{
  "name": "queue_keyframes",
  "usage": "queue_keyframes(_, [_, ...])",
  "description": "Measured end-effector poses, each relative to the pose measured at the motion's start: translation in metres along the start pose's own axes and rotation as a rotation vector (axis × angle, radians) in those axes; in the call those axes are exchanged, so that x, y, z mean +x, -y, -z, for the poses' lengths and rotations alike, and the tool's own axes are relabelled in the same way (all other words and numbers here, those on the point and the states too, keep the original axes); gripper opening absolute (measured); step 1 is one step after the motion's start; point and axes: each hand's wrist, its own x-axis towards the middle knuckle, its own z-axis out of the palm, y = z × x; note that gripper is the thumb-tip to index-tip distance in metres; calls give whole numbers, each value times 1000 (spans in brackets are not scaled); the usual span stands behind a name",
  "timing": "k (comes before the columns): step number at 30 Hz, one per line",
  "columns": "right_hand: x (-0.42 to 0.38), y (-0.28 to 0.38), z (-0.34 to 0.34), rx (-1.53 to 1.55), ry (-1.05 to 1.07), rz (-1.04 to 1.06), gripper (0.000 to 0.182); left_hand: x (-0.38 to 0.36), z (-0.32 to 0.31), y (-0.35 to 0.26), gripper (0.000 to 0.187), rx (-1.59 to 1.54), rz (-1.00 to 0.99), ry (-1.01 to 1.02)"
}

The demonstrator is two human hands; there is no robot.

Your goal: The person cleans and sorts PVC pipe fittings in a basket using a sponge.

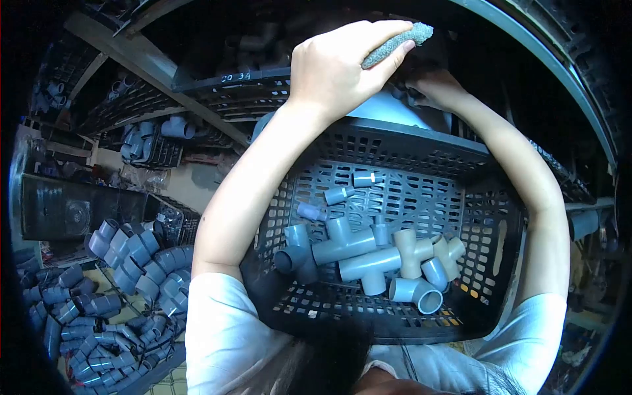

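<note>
My left hand [342,62] is raised above the far side of a black plastic basket [421,141], pinching a rough grey scouring pad [398,47] between thumb and fingers. My right hand [438,89] reaches into the dark shelf beyond the basket. Its fingers are curled, and shadow obscures what they hold. Inside the basket lie several grey pipe fittings: tees [342,243], a beige-grey cross-shaped fitting [409,253], an elbow [416,293] and small couplings [339,195]. A smooth pale blue surface [388,108] shows just past the basket's far rim, under my hands.
A black crate [243,82] marked with white writing stands on the shelf ahead. Many grey fittings [131,257] are heaped at the lower left. More fittings [138,141] fill crates on the left racks. Metal shelf beams [125,52] run across the upper left.
</note>
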Motion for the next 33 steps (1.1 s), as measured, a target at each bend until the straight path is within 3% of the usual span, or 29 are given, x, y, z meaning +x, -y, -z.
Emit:
queue_keyframes(2, [-2, 6, 6, 65, 82, -98, 38, -3, -2, 1, 25, -23, 13, 2])
queue_keyframes(6, [-10, -1, -24, -71, -153, 31, 47, -1, -9, 0, 25, 7, 16, 12])
queue_keyframes(9, [-10, 1, -23, -128, -149, 25, 48, -2, -6, -2, 25, 9, 9, 54])
queue_keyframes(14, [-21, 38, 82, 103, -199, -171, 33, -3, 10, -12, 28, 29, 69, 138])
queue_keyframes(15, [-37, 56, 101, 98, -469, -117, 33, -5, 12, -12, 28, -17, 94, 158])
queue_keyframes(16, [-57, 77, 126, 145, -603, -80, 28, -9, 13, -13, 28, -68, 121, 178])
queue_keyframes(17, [-86, 100, 154, 194, -507, -60, 26, -15, 10, -11, 27, -113, 91, 179])
queue_keyframes(18, [-114, 121, 175, 165, -590, -1, 25, -17, 12, -15, 27, -112, 112, 177])
queue_keyframes(19, [-140, 147, 205, 111, -685, 47, 23, -15, 16, -21, 26, -191, 123, 286])
queue_keyframes(20, [-186, 161, 227, 326, -523, 22, 10, -12, 19, -26, 25, -275, 135, 397])
queue_keyframes(21, [-225, 160, 240, 338, -502, 23, 10, -7, 23, -31, 23, -339, 139, 544])
queue_keyframes(22, [-256, 156, 252, 531, -444, 249, 38, -7, 22, -35, 27, -444, 135, 647])
queue_keyframes(23, [-282, 153, 255, 719, -385, 469, 69, -3, 27, -42, 29, -504, 238, 929])
queue_keyframes(24, [-284, 158, 255, 724, -378, 455, 69, 2, 32, -51, 31, -556, 328, 1209])
queue_keyframes(25, [-282, 167, 253, 732, -566, 401, 62, -5, 29, -59, 33, -549, 234, 1300])
queue_keyframes(26, [-275, 177, 251, 733, -753, 348, 54, -6, 25, -69, 33, -417, 317, 1662])
queue_keyframes(29, [-229, 205, 244, 712, -1317, 201, 36, -58, 2, -82, 30, -1, 92, 2011])
queue_keyframes(30, [-182, 199, 247, 454, -1951, 480, 34, -66, -7, -85, 30, 139, 17, 2089])
queue_keyframes(31, [-183, 200, 248, 706, -1892, 648, 34, -75, -15, -82, 41, 193, 6, 2131])
queue_keyframes(32, [-186, 200, 250, 951, -1807, 809, 34, -81, -21, -80, 41, 192, 1, 2133])
queue_keyframes(33, [-170, 214, 259, 1177, -2036, 976, 33, -86, -26, -78, 48, 219, -14, 2057])
